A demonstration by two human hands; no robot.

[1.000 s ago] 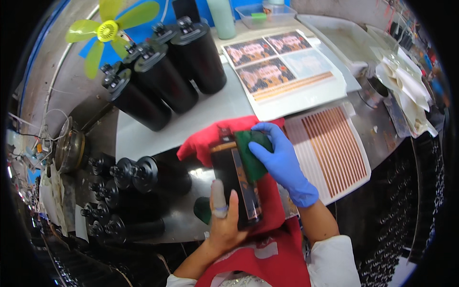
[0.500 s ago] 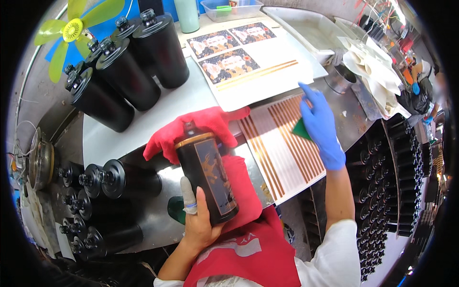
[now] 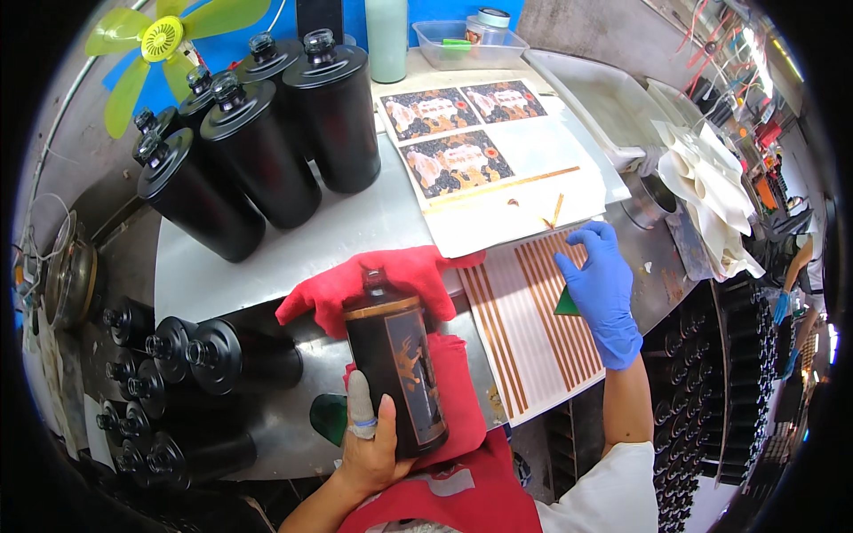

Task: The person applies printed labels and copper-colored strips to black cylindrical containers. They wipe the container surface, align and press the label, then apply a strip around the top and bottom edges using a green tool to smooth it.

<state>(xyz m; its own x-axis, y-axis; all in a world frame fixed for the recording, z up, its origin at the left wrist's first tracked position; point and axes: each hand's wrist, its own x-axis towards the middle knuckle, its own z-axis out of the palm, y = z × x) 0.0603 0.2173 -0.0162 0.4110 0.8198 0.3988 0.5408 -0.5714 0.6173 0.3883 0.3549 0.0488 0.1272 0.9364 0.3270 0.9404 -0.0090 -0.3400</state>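
Note:
My left hand (image 3: 366, 457), a pale finger cot on one finger, is wrapped round the lower part of a black bottle (image 3: 395, 373). The bottle tilts across a red cloth and bears a gold-edged dark decal and a gold band at its shoulder. My right hand (image 3: 604, 289), in a blue glove, is bent over a sheet (image 3: 499, 333) printed with brown-gold stripes. Its thumb and forefinger are apart, their tips near the sheet's upper edge. A green flat piece (image 3: 566, 304), perhaps a scraper, pokes out under its palm and seems held by the other fingers, which are partly hidden.
White paper (image 3: 484, 226) with printed decals, a long gold strip (image 3: 524, 179) and scraps lies beyond. Several black bottles (image 3: 333, 124) stand at the back left; more bottles (image 3: 235, 355) are below. A fan (image 3: 163, 39), a basin (image 3: 586, 98) and crumpled paper (image 3: 702, 191) surround the table.
My right hand has drawn nearer and its stretched fingers have curled, the green piece moving with it. Two long gold strips showed on the white paper; now one long strip and small scraps do.

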